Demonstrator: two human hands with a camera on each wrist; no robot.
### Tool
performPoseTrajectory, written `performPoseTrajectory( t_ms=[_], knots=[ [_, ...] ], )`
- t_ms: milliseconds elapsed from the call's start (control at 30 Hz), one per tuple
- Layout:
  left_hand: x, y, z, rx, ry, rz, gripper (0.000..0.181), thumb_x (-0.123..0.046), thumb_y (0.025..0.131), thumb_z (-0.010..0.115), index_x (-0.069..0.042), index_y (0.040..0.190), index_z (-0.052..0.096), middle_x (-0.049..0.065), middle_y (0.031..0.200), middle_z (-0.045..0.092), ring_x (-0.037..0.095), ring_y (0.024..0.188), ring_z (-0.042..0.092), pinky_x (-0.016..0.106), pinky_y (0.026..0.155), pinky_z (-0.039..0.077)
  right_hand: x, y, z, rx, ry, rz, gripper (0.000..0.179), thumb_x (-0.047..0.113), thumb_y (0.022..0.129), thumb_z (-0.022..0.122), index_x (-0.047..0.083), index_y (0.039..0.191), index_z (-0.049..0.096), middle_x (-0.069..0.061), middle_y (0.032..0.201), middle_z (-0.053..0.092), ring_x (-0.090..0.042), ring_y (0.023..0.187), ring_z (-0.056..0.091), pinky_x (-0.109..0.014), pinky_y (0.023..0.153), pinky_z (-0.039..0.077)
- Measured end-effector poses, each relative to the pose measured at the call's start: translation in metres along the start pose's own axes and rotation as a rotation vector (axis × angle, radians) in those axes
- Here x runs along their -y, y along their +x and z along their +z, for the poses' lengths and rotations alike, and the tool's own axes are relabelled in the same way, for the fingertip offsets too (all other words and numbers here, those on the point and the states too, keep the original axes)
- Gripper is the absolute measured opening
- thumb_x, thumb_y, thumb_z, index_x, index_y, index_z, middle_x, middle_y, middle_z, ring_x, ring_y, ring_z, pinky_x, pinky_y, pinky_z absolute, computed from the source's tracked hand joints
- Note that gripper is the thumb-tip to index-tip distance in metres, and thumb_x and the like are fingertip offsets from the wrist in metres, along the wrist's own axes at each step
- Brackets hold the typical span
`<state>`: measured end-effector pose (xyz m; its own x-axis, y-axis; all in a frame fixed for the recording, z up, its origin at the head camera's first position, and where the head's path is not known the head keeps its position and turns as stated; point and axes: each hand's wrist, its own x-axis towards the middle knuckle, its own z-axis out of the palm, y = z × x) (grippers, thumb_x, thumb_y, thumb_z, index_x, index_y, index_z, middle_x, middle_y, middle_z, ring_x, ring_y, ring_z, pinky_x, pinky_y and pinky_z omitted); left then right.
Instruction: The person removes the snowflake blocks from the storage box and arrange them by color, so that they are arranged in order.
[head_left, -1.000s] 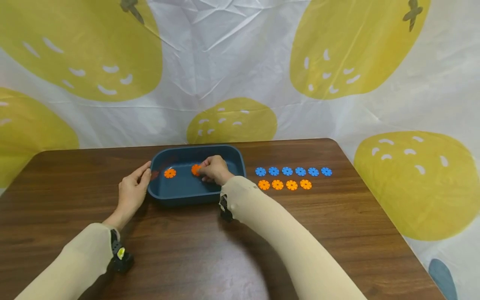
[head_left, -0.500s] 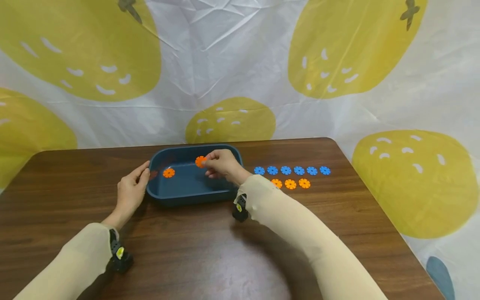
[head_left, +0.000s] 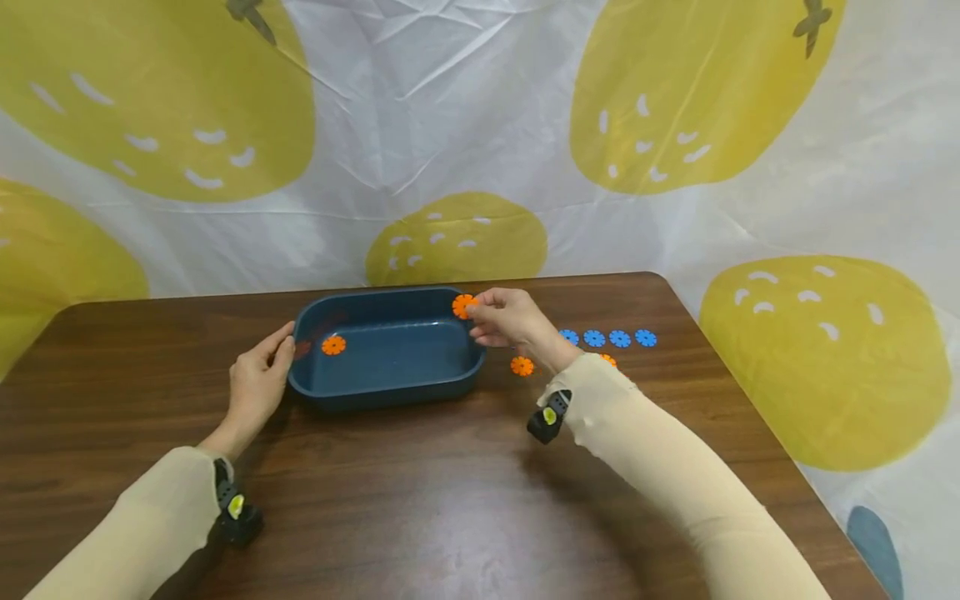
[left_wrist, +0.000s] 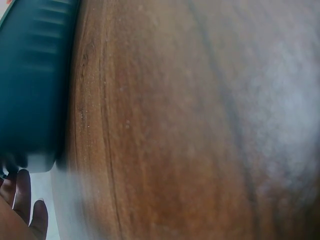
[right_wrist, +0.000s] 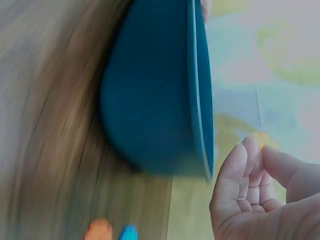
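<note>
My right hand [head_left: 513, 321] pinches an orange notched disc [head_left: 462, 307] between thumb and fingertips, over the right end of a dark blue rectangular basin [head_left: 386, 388]. In the right wrist view a small part of this disc shows at the fingertips, beside the basin's rim. Another orange notched disc [head_left: 333, 345] lies inside the basin toward its left end. My left hand [head_left: 257, 377] touches the basin's left end with fairly straight fingers, the thumb apart from them. The left wrist view shows some of its fingers [left_wrist: 23, 192] at the basin's corner.
Right of the basin, several blue notched discs [head_left: 619, 339] lie in a row on the brown wooden table [head_left: 420, 500]. Nearer lies an orange disc [head_left: 522, 366]; my right forearm partly covers both rows. A lemon-print curtain [head_left: 450, 125] hangs behind the table.
My right hand has lifted the orange disc from the basin floor and carried it right, to the basin's right rim. The other orange disc and my left hand have stayed in place.
</note>
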<state>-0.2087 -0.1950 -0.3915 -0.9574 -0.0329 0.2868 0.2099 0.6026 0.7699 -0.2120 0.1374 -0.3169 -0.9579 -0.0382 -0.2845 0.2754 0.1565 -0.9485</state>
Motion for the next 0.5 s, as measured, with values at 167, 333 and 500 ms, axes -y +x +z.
performPoseTrajectory(
  t_ms=[167,333,500],
  knots=[
    [-0.002,-0.001,-0.001,-0.011,0.012,0.002,0.040,-0.027,0.099,0.048,-0.007,0.133,0.055,0.021,0.113,0.065,0.002,0.046,0.038,0.021,0.043,0.030,-0.013,-0.009,-0.043,-0.059,0.044,0.016,0.012,0.013,0.095,0.056,0.003,0.101,0.055,-0.001,0.083,0.061,-0.009,0.061,0.061,-0.022,0.060,0.053],
    [-0.003,-0.001,-0.002,-0.018,0.012,0.003,0.040,-0.027,0.098,0.049,-0.007,0.132,0.055,0.022,0.116,0.063,-0.003,0.048,0.039,0.020,0.044,0.030,-0.031,-0.020,-0.091,-0.128,0.047,0.068,0.015,0.017,0.096,0.054,0.004,0.103,0.053,0.000,0.080,0.060,-0.007,0.062,0.061,-0.020,0.064,0.053],
    [-0.003,-0.001,-0.002,-0.005,0.013,0.002,0.041,-0.028,0.099,0.047,-0.007,0.134,0.054,0.024,0.109,0.066,0.001,0.043,0.034,0.021,0.041,0.029,-0.051,-0.033,-0.137,-0.178,0.040,0.118,0.015,0.016,0.097,0.052,0.003,0.102,0.051,0.003,0.073,0.060,-0.004,0.060,0.060,-0.019,0.062,0.052]
  ],
)
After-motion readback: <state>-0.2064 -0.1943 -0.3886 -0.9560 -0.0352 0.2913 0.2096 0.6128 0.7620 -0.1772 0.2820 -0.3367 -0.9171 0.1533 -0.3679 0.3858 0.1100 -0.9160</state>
